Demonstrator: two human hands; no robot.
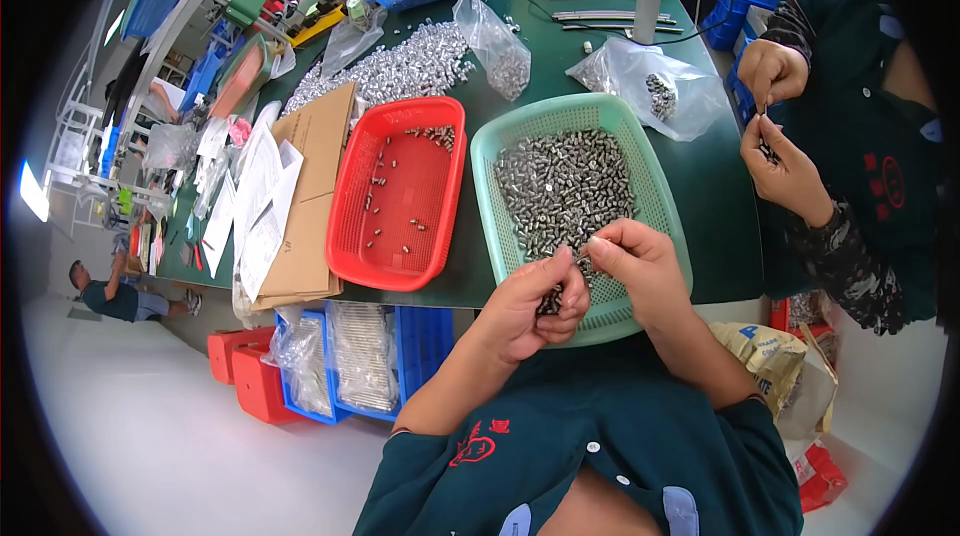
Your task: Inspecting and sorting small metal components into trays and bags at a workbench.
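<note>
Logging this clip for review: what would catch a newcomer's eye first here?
The green basket heaped with small metal parts sits mid-table, with the left hand cupping a handful and the right hand pinching one piece over its near edge. Left of it lies a red basket holding only scattered parts.

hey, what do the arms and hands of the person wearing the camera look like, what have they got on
Both the left hand and the right hand are bare: no gloves, and no rings or watch that I can make out. The forearms are uncovered too. The person wears a dark green short-sleeved shirt with pale buttons, a red embroidered emblem on the left sleeve, and light blue patches near the collar.
</note>
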